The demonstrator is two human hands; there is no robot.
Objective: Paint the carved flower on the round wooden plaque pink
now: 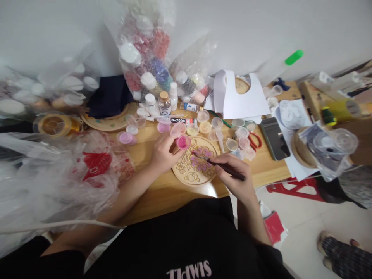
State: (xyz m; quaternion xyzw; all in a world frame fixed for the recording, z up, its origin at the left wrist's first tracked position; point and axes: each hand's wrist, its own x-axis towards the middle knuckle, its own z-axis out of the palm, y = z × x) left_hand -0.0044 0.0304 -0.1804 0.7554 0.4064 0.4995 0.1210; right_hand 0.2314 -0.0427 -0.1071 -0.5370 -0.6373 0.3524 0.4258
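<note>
My left hand [165, 153] grips a small lidded plastic cup [183, 143] with bright pink contents, its clear lid [178, 131] flipped back. Below and beside it lies a round wooden board [181, 176] bearing a raised gold-lined flower pattern. Purple-pink colour fills several of the petals [202, 159]. In my right hand [235, 172] is a dark-handled fine tool that looks like a paintbrush [225, 169], held like a pen. Its thin tip is over the board's upper middle, near the cup; whether it touches the surface I cannot tell.
Behind the board stand several small cups [205, 127], a B-7000 glue tube [181, 120] and bottles [164, 104]. Red-handled scissors [255, 140] and a phone [275, 138] lie to the right. Plastic bags [87, 166] crowd the left side. Another person's legs [347, 254] show at lower right.
</note>
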